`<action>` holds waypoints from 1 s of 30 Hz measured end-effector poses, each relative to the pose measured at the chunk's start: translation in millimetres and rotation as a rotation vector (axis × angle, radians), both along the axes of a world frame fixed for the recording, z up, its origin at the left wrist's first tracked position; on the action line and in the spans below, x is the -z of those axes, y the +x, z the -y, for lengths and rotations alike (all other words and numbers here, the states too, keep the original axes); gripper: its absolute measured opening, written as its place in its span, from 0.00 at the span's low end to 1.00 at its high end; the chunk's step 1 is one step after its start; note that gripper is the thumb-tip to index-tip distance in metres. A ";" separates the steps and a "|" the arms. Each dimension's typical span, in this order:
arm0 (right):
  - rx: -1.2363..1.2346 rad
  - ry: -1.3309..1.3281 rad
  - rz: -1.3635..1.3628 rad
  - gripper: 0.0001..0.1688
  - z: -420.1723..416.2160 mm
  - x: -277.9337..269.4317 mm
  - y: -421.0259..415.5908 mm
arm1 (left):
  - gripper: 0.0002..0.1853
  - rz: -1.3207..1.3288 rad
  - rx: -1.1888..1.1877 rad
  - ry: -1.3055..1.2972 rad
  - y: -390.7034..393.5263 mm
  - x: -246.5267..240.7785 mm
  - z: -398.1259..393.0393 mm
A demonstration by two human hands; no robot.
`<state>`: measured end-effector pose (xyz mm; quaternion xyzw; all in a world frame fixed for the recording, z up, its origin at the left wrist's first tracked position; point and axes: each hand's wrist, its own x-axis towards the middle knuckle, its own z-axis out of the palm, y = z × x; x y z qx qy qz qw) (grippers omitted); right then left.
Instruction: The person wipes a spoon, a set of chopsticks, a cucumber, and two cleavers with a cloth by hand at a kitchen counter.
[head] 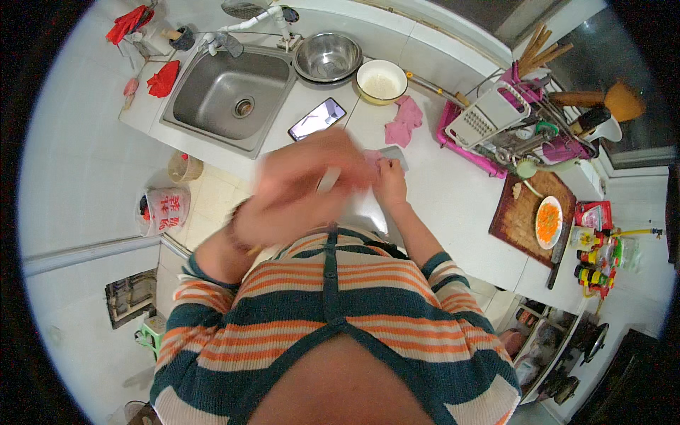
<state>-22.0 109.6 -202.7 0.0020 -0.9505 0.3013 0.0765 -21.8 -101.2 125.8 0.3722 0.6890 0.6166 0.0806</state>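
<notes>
My left hand (313,186), blurred and large in the view, is over the front of the white counter, and a small pale patch shows between its fingers. To its right, my right hand (390,183) has its fingers bent at a pink cloth (373,156) beside a flat grey thing (394,155), whose kind is unclear. Below the hands a shiny surface (372,215) is partly hidden. A second pink cloth (405,122) lies crumpled beyond my right hand. Past my left hand is a phone (317,119) with its screen lit.
A steel sink (212,101) is at left, with steel bowls (328,56) and an enamel bowl (381,82) behind. At right are a pink utensil rack (467,143), a cutting board (512,223), a plate of shredded orange food (549,223), a knife (557,260) and bottles (592,260).
</notes>
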 end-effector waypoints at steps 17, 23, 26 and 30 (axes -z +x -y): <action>-0.049 -0.011 -0.078 0.14 1.4 -14.7 -1.3 | 0.09 -0.379 0.854 0.255 55.5 -57.8 21.9; -0.019 0.035 0.058 0.16 0.9 -15.6 -0.9 | 0.09 -0.381 0.891 0.271 55.3 -52.1 21.1; -0.009 0.025 0.076 0.17 1.0 -15.3 -0.4 | 0.10 -0.374 0.892 0.277 58.2 -52.8 20.9; -0.038 -0.036 0.006 0.16 3.0 -11.8 -6.8 | 0.10 -0.389 0.893 0.276 58.4 -50.3 23.2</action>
